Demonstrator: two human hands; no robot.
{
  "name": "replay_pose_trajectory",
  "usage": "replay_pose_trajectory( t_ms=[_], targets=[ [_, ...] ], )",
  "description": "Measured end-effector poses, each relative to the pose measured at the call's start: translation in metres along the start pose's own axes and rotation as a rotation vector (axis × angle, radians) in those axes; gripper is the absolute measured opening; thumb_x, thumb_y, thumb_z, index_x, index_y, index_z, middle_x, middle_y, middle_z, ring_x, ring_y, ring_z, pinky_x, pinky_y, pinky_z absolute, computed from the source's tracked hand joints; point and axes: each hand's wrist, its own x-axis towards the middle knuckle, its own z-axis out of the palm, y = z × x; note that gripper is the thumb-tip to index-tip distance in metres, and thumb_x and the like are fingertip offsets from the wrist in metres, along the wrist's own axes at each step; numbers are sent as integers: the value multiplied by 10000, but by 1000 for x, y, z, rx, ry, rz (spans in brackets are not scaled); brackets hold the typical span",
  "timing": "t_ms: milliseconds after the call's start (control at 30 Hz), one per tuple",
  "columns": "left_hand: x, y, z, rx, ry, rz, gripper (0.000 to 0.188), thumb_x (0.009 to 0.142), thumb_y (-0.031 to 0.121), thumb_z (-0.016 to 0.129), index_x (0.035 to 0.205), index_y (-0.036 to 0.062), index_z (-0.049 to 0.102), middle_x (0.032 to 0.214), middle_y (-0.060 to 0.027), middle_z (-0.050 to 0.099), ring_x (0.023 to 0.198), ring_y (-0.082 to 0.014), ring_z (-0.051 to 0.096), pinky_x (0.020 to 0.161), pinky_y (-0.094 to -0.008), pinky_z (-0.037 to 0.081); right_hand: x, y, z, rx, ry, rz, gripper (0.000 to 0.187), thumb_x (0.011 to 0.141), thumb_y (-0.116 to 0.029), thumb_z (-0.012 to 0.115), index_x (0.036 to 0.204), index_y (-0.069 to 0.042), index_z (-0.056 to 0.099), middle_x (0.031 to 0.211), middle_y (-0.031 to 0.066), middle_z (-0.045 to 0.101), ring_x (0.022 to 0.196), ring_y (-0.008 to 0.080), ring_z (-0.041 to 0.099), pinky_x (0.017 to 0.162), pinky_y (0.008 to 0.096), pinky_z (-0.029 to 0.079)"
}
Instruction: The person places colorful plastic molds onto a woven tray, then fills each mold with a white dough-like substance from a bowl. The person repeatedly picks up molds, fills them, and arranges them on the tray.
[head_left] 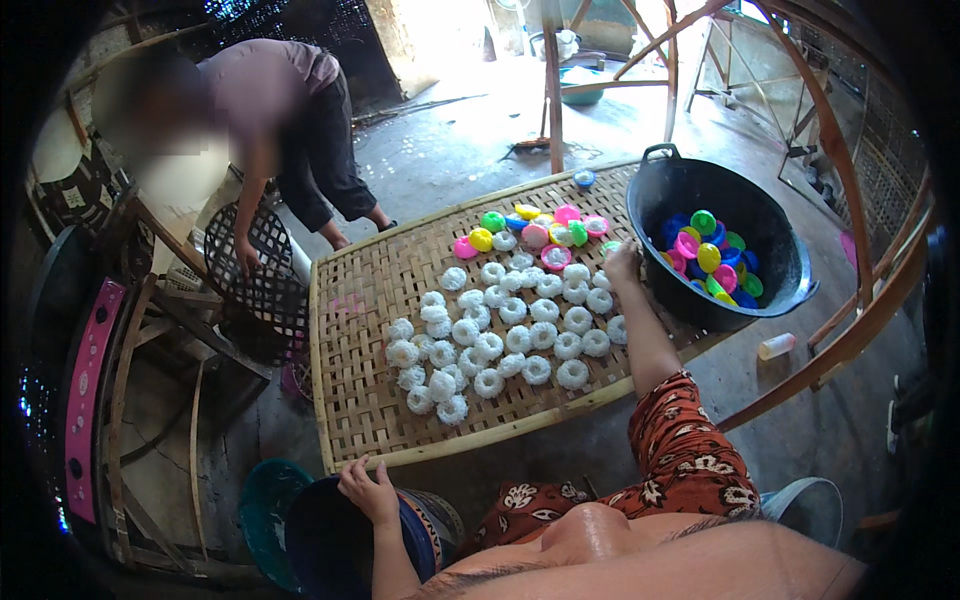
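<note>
My right hand (623,264) reaches over the far right of a woven bamboo tray (350,400), fingers closed at a small green plastic mould (610,247) with white in it. Much of its grip is hidden by the back of the hand. To its left lie white, ring-shaped noodle-like pieces (543,335) in loose rows. Behind these sits a cluster of colourful plastic moulds (556,257), some holding white filling. My left hand (370,490) rests with fingers apart at the rim of a dark blue bucket (330,540), beside the tray's near edge, holding nothing.
A big black tub (770,210) of coloured moulds stands at the tray's right end. Another person (290,120) bends over a black lattice basket (250,270) at left. Wooden posts (553,90) rise behind. A teal basin (265,520) sits beside the bucket; a bottle (776,346) lies at right.
</note>
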Motion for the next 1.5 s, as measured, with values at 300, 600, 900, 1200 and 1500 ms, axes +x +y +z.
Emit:
replay_pose_trajectory(
  t_ms=[300, 600, 900, 1200, 1500],
  targets=[
    [0, 2, -2, -17, -8, -15, 269, 765, 158, 690, 1006, 89, 592, 1110, -110, 453, 1075, -316, 397, 937, -434, 353, 54, 21, 37, 36, -196, 236, 255, 783, -127, 581, 974, 31, 643, 954, 227, 643, 899, 306, 644, 736, 383, 525],
    [-1, 2, -2, -35, 0, -22, 274, 756, 143, 696, 1001, 76, 595, 1099, -104, 461, 1075, -310, 400, 941, -425, 351, 57, 22, 25, 784, -612, 493, 162, 672, -101, 652, 791, -22, 576, 656, 27, 516, 541, 164, 494, 455, 307, 436],
    [0, 4, -4, -35, -9, -26, 296, 725, 104, 715, 994, 80, 596, 1097, -101, 463, 1072, -310, 405, 936, -419, 368, 13, -18, -12, -190, -245, -308, 212, 639, -128, 722, 801, -89, 590, 952, 103, 577, 936, 268, 551, 786, 387, 475],
    [-1, 3, -3, -23, -16, -14, 308, 711, 87, 715, 994, 82, 594, 1093, -95, 466, 1068, -311, 408, 923, -426, 368, -5, -79, -140, -95, 325, -676, 292, 646, -80, 676, 897, -108, 531, 910, 70, 549, 924, 272, 525, 770, 370, 451],
    [1, -1, 0, -3, -37, 9, 324, 701, 59, 712, 1001, 93, 595, 1103, -94, 458, 1062, -311, 412, 921, -426, 358, 7, -20, -207, -327, 534, -300, 330, 724, -98, 641, 1041, -80, 553, 973, 107, 565, 934, 284, 532, 760, 382, 442]
  ],
)
